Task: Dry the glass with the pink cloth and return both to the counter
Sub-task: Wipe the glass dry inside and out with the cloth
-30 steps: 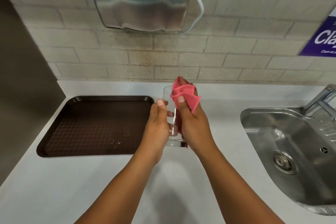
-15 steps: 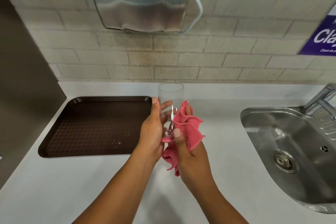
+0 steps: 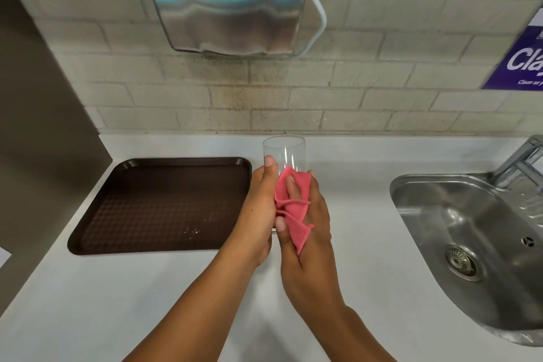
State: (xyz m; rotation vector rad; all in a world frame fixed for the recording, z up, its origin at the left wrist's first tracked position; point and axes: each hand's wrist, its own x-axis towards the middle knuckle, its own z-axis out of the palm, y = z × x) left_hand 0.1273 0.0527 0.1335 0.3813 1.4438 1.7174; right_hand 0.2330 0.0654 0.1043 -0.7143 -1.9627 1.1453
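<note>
Glass and pink cloth scene, biggest things first. White table [image 3: 88, 303] fills the lower view, brick wall [image 3: 323, 91] behind it. Steel wall unit [image 3: 226, 3] hangs on the wall at top centre, pale cable [image 3: 318, 9] looping down its right side. Steel sink [image 3: 476, 232] set into the table at right, drain [image 3: 462, 261] in the basin, tap [image 3: 526, 156] at its far edge. Dark brown tray [image 3: 158, 203] lies flat on the table at left, a few light specks on it. Purple sign [image 3: 523, 62] on the wall, far right, cut off by the frame. Left hand [image 3: 258, 209] wraps the glass [image 3: 284, 153] from the left side, thumb up near the rim. Right hand [image 3: 308, 232] presses the pink cloth [image 3: 293, 211] against the glass's near and right side, fingers closed around both. Glass is upright, clear, held above the table between tray and sink; cannot tell whether its base touches the table.
</note>
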